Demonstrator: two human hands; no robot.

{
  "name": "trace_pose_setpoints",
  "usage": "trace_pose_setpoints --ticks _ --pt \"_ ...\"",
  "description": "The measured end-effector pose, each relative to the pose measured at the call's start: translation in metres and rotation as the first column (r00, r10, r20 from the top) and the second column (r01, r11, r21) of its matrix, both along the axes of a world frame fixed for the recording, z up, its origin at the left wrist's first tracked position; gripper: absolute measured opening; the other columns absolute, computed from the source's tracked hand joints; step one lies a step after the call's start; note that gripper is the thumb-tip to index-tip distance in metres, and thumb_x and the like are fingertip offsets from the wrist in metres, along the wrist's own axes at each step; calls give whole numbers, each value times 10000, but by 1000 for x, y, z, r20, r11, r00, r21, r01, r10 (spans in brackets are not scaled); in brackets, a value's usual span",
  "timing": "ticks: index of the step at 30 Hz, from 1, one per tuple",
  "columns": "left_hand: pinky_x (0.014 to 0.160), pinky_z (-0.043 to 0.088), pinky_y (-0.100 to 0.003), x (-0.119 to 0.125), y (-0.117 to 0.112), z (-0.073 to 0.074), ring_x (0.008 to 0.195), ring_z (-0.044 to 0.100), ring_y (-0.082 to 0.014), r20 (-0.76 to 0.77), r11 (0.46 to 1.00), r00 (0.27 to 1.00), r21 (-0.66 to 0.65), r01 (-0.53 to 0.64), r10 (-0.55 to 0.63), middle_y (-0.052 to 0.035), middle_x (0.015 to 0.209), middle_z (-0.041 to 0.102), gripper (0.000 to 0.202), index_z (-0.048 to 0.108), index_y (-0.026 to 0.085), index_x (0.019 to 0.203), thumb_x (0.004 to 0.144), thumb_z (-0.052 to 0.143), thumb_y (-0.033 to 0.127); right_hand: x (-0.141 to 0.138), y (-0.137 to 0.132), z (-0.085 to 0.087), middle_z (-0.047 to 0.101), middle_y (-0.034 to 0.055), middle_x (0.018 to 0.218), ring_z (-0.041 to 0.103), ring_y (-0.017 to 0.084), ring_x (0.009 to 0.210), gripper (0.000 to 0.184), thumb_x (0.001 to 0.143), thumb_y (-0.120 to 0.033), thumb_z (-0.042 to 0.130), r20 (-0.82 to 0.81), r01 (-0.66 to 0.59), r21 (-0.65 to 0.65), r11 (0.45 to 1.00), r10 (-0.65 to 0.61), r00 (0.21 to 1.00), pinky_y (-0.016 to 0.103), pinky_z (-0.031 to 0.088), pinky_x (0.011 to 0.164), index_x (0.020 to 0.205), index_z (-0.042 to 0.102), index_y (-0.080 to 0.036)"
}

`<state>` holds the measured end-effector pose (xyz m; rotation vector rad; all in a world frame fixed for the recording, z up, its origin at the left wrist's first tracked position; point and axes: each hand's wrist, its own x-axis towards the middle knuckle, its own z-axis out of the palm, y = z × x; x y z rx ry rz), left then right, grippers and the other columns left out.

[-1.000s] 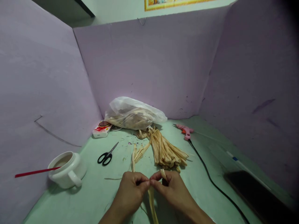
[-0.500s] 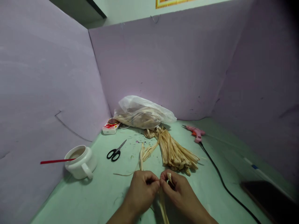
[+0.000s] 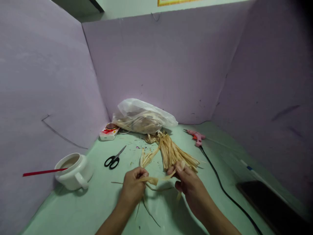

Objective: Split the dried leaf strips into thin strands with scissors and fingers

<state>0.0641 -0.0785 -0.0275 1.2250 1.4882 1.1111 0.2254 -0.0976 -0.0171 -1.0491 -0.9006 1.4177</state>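
My left hand (image 3: 134,187) is closed on a pale, straw-coloured fibre strip (image 3: 152,180), from which thin strands hang down toward the table. The strip spans the gap to my right hand (image 3: 187,178), whose thumb and fingers pinch its other end. Just beyond the right hand lies a bundle of dried raffia-like fibre (image 3: 172,148), tied at its far end and fanned out toward me. Some loose strips (image 3: 146,158) lie left of the bundle, behind my left hand.
Black-handled scissors (image 3: 112,161) and a white mug (image 3: 73,173) with a red stick (image 3: 44,172) are on the left. A plastic bag (image 3: 144,117) of fibre rests at the back. On the right are a pink glue gun (image 3: 197,137), its black cord and a dark flat slab (image 3: 269,202).
My hands have moved apart, and the strip now stretches sideways between them. The whole view has shifted slightly, so the table items appear farther left.
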Motion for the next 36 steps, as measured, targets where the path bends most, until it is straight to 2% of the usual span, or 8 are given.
trace_pose_setpoints --ticks 3,6,11,15,18,22,32,36 --pt "415 278 -181 -16 12 -2 406 381 -67 -1 997 997 18 -78 78 47 435 455 168 555 133 553 556 591 298 16 2 16 501 -3 628 535 164 735 259 702 -428 560 -236 12 57 998 2 972 267 431 649 633 492 -187" --pt "419 297 -183 -32 21 0 415 403 -73 -5 983 984 46 -179 180 46 447 466 188 571 136 586 557 604 319 37 2 27 352 -68 526 445 84 491 159 693 -322 587 -419 -7 64 998 33 908 221 443 524 671 474 -211" --pt "474 352 -193 -40 22 13 448 433 -71 89 985 987 98 -145 137 39 494 507 216 603 122 636 537 649 308 59 3 33 226 -90 531 93 31 362 77 730 -251 547 -542 -40 43 998 57 838 94 134 267 772 509 -200" --pt "498 358 -202 -24 8 21 458 443 -79 119 996 990 54 66 -72 24 471 523 215 649 108 671 560 641 292 35 1 21 229 -103 501 97 29 377 286 635 -353 641 -375 -74 -94 993 34 926 114 70 287 842 514 -202" --pt "525 379 -221 -9 -6 21 480 469 -96 86 979 975 10 206 -206 2 496 556 191 667 100 685 574 614 246 5 -2 5 262 -118 436 143 23 349 318 564 -303 686 -49 -134 -166 977 128 991 146 104 307 810 531 -177" --pt "626 410 -243 4 -18 18 644 539 -143 -22 960 960 -3 281 -281 -46 690 636 201 664 113 772 606 570 179 -17 -8 -8 435 -46 508 361 63 474 174 581 -240 661 277 -179 -20 984 178 944 195 291 456 650 562 -115" --pt "586 395 -229 5 -18 10 608 501 -126 -159 945 933 -7 327 -323 -33 671 590 211 629 113 826 652 551 203 -17 -6 -13 489 -11 556 418 102 546 125 634 -228 585 376 -190 27 981 166 912 221 316 514 604 541 -115" --pt "556 377 -229 7 -17 7 584 495 -132 -178 949 932 -46 313 -316 -44 616 600 168 649 98 687 645 544 223 -18 -5 -13 467 -20 538 411 98 539 95 618 -190 575 369 -144 47 989 116 922 223 314 516 575 518 -127"
